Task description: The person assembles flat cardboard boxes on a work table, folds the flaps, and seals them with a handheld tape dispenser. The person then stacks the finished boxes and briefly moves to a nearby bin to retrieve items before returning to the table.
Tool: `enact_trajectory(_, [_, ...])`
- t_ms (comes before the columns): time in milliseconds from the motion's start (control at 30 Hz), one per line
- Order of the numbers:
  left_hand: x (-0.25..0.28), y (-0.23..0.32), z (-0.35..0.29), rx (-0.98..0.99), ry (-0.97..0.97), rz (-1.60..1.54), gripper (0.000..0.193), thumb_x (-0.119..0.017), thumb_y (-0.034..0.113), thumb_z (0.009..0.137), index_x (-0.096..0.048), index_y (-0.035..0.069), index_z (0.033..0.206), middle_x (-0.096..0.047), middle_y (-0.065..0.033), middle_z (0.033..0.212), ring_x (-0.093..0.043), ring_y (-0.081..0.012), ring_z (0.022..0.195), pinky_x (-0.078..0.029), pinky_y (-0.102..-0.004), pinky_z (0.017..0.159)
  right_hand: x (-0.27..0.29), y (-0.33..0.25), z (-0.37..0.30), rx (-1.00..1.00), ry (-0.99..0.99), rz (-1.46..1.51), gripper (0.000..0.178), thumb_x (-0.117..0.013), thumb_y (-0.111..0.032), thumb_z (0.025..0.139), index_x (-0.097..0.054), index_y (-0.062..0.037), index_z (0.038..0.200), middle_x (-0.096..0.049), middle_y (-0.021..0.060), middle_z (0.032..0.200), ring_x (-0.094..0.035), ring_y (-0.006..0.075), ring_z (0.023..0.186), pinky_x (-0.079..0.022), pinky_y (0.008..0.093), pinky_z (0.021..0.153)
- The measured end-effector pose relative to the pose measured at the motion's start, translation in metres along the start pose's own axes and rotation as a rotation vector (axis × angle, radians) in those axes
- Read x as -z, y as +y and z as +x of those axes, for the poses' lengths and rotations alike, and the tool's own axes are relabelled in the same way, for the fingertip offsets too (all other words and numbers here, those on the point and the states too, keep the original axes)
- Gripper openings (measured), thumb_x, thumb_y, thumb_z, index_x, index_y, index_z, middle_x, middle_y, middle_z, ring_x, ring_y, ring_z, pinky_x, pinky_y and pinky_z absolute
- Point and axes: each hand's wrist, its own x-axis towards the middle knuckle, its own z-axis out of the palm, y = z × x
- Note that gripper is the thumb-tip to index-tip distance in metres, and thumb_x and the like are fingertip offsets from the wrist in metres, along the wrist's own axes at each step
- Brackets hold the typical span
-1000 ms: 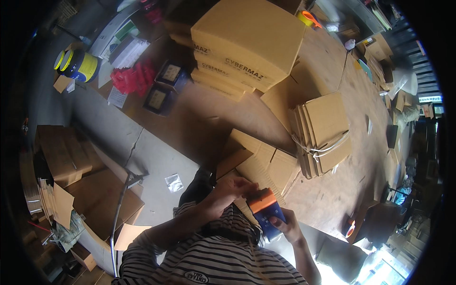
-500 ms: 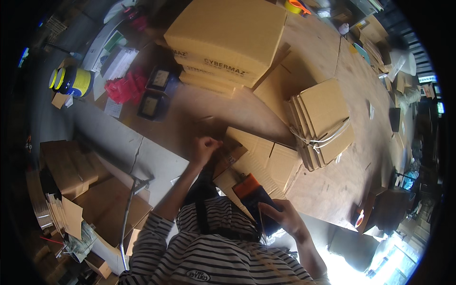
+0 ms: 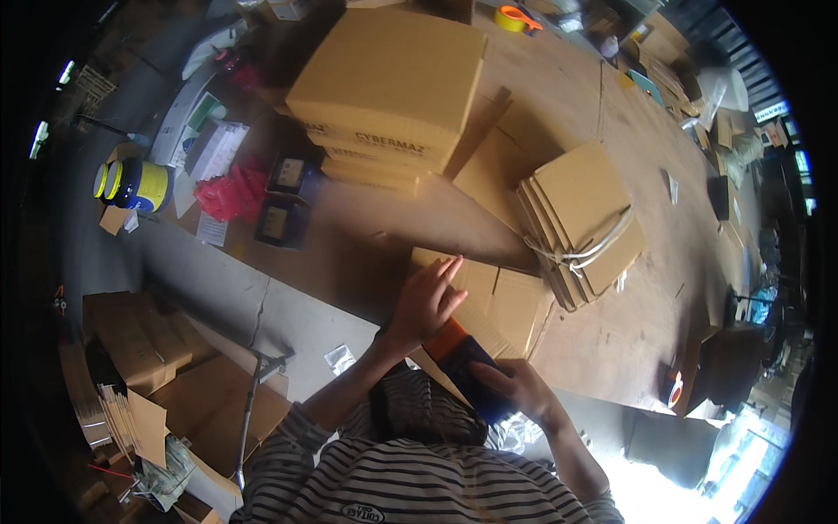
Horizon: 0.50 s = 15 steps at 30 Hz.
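Note:
My right hand (image 3: 522, 390) grips a slim dark blue box (image 3: 464, 360) with an orange end, held at a slant in front of my body. Close to that orange end is my left hand (image 3: 422, 307), its fingers stretched out and apart; whether it touches the box I cannot tell. Beneath and beyond both hands lies a folded brown cardboard carton (image 3: 511, 307) on the table. To its right sits a stack of flattened cartons (image 3: 583, 218), tied with white strapping (image 3: 602, 244).
Large brown cartons (image 3: 388, 74) are stacked at the far middle. Left of them are two small dark boxes (image 3: 281, 221), crumpled red plastic (image 3: 231, 194) and a yellow-and-blue cylindrical container (image 3: 148, 186). Opened cartons (image 3: 218, 384) stand at lower left. A yellow tape roll (image 3: 509, 19) lies far back.
My left hand has moved right, from beside the folded carton to the orange end of the box, and its fingers have straightened. My right hand still holds the box.

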Motion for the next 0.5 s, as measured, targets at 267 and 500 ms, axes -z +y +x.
enact_trajectory(267, [0.003,0.021,-0.002,-0.079,0.063,0.521,0.062,-0.052,0.039,0.103,-0.036,0.012,0.157,-0.044,-0.0155,0.153,-0.034,-0.0339,0.148,-0.021,-0.0653,0.117,0.023,0.069,-0.055,-0.116,0.069,-0.112,0.064,-0.068,-0.059,0.092,-0.076,0.0042,0.097,-0.070,0.0090,0.072,-0.063,0.0140,0.064,-0.049,0.0306,0.062])
enact_trajectory(500, [-0.004,0.019,-0.005,-0.121,0.096,0.561,0.061,-0.048,0.039,0.105,-0.034,0.014,0.158,-0.037,-0.0175,0.158,-0.032,-0.0372,0.148,-0.020,-0.0631,0.119,0.048,0.225,-0.054,-0.406,0.323,-0.322,0.074,-0.064,-0.080,0.076,-0.080,-0.0112,0.099,-0.074,0.0115,0.075,-0.075,0.0232,0.071,-0.057,0.0361,0.069])
